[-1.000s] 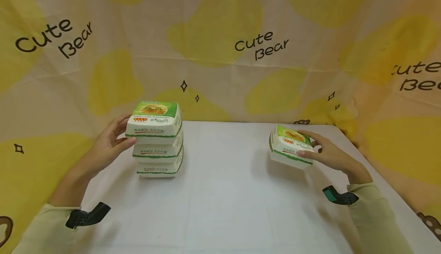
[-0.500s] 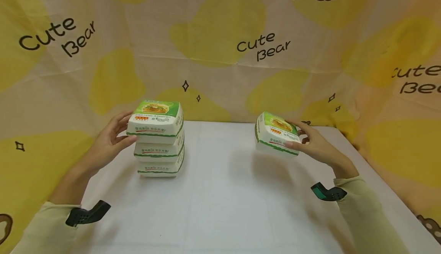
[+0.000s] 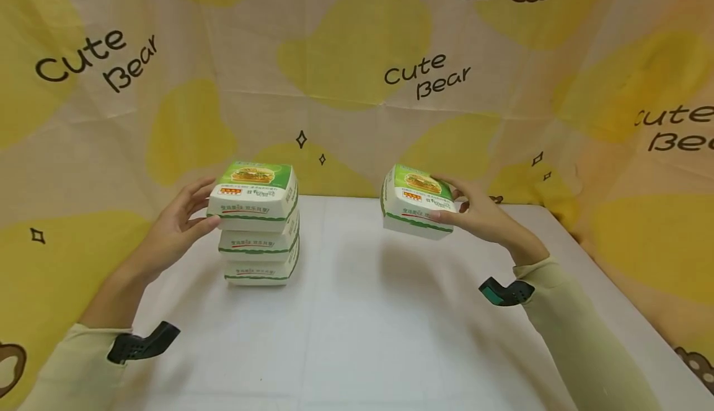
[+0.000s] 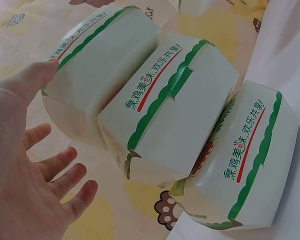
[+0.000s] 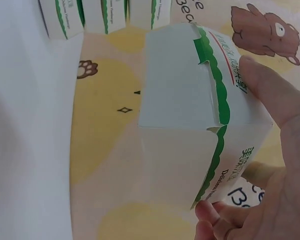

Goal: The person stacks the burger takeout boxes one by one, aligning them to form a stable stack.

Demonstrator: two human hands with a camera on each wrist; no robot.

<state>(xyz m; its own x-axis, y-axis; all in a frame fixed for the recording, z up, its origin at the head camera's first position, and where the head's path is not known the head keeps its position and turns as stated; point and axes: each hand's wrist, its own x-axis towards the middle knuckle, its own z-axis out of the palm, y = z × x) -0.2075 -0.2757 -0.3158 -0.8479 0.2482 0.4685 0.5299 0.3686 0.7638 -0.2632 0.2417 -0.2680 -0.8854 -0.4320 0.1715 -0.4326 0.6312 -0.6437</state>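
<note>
Three white-and-green burger boxes stand stacked on the left of the table: a top box (image 3: pixel 253 203), a middle box (image 3: pixel 262 243) and a bottom box (image 3: pixel 259 271). Beside the top box is my left hand (image 3: pixel 173 231), its thumb at the box's lower front edge and its other fingers spread loosely at the left side, as the left wrist view (image 4: pixel 35 150) also shows. My right hand (image 3: pixel 482 212) grips a fourth burger box (image 3: pixel 418 203) by its right side, thumb in front and fingers behind. That box is raised above the table, tilted down toward the right, right of the stack.
A white table (image 3: pixel 346 343) lies under everything, with its right edge running diagonally. Behind it hangs a yellow-and-beige cloth (image 3: pixel 346 45) printed with "Cute Bear". Black wrist cameras sit on the left sleeve (image 3: pixel 72 367) and right sleeve (image 3: pixel 586 336).
My right hand has carried its burger box leftward and upward, closer to the stack. My left hand and the stacked boxes have stayed nearly where they were.
</note>
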